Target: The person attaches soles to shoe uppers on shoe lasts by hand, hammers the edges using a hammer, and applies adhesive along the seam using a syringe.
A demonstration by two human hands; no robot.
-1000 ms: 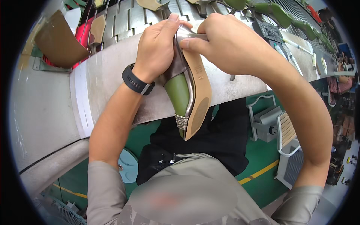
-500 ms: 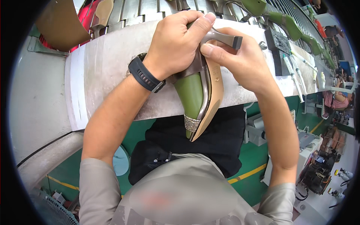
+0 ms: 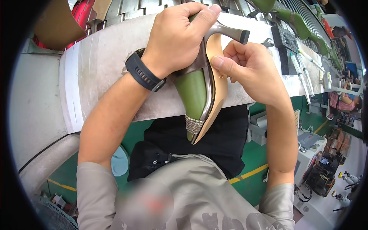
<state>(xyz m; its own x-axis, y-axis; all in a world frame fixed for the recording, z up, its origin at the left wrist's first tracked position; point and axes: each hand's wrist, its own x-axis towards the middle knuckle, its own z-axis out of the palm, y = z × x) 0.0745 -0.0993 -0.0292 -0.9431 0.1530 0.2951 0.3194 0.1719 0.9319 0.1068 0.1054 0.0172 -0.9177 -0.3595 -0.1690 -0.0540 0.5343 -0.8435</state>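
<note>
A high-heeled shoe [image 3: 212,96] with a brown upper, brown heel and tan sole sits on a green shoe last [image 3: 193,90]. It is tilted, with its pointed toe down toward me and a glittering strap [image 3: 194,124] across the toe. My left hand [image 3: 178,40], a black watch on its wrist, is wrapped round the heel end from the left. With its thumb on the sole just below the heel, my right hand [image 3: 249,65] pinches the sole's edge, the other fingers curled. Most of the upper near the heel is hidden by my left hand.
Beneath the shoe is a pale padded work surface [image 3: 111,65]. Syringes [image 3: 303,74] and a black block [image 3: 284,44] lie at the right. More green lasts [image 3: 293,23] rest on a slatted metal conveyor [image 3: 132,7] behind. Far right, another person [image 3: 343,101] sits.
My right hand has slid from beside the heel down along the sole toward the toe. My left hand keeps hold of the shoe, which has shifted slightly left.
</note>
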